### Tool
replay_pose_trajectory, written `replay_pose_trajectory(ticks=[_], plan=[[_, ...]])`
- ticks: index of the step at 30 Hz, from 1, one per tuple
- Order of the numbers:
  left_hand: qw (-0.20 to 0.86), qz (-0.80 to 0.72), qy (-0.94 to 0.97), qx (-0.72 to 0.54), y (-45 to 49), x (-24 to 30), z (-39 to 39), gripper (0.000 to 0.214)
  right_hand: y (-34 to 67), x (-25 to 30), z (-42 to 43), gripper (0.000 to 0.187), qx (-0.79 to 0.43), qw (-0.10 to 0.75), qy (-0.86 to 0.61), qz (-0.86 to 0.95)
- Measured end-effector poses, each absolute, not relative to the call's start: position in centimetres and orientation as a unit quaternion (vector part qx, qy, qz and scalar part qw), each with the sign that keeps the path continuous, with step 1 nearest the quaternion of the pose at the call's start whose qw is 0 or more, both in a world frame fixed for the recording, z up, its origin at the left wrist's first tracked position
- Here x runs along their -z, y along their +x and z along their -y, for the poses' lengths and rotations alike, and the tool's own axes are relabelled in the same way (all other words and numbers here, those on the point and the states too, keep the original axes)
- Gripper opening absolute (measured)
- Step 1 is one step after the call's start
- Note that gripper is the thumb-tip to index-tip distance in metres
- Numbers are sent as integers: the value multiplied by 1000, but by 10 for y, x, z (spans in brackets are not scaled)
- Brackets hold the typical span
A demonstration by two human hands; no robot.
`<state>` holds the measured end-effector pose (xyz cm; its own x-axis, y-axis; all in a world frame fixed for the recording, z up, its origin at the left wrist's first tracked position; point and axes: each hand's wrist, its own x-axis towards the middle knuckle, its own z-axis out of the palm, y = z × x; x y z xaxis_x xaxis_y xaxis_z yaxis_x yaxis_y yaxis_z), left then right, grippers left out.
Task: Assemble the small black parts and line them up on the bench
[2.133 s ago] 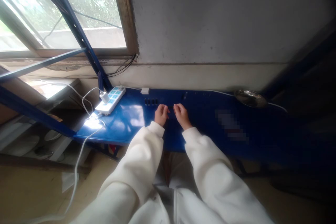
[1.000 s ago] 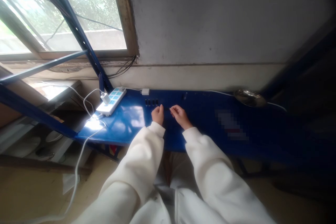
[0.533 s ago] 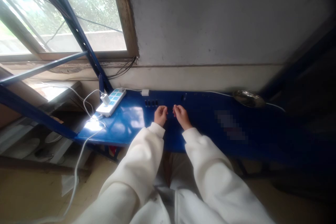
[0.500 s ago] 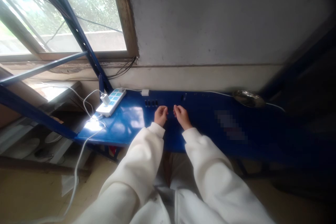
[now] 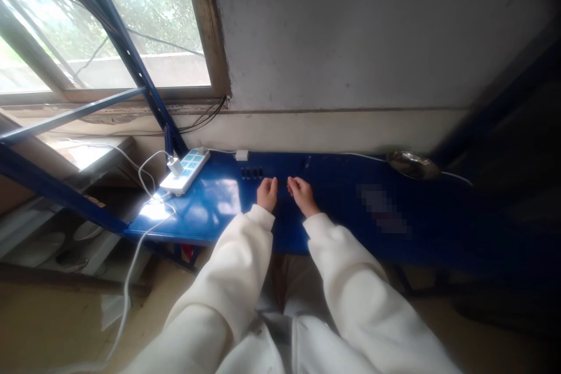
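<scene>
Side by side over the blue table (image 5: pixel 205 228), my two hands are a short gap apart. My left hand (image 5: pixel 267 194) is closed, thumb against the fingers; whatever it may hold is hidden. In a pinch, my right hand (image 5: pixel 301 193) has its fingertips together, and anything between them is too small to make out. Just beyond my left hand stands a row of several small black pieces (image 5: pixel 252 173). A small dark and clear item (image 5: pixel 307 161) lies behind my right hand.
A white power strip (image 5: pixel 186 172) with a plugged-in charger (image 5: pixel 175 165) sits at the left; its cord hangs over the edge. A small white box (image 5: pixel 242 155) is at the back. At the back right rests a shiny metal bowl (image 5: pixel 413 165). A blurred patch (image 5: pixel 383 209) covers something at right.
Both hands stay in nearly the same place, with only slight finger movement. The dark part of the small item behind my right hand shows less clearly. The view has shifted slightly.
</scene>
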<state>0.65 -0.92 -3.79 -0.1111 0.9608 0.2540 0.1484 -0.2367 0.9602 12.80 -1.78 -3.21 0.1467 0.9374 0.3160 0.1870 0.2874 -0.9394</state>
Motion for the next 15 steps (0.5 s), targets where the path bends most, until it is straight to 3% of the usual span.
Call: replay_pose_trajectory(ticks=[15], plan=[[365, -520, 473, -610, 3, 48, -1, 43, 126, 36, 17, 40, -377, 547, -465, 585]])
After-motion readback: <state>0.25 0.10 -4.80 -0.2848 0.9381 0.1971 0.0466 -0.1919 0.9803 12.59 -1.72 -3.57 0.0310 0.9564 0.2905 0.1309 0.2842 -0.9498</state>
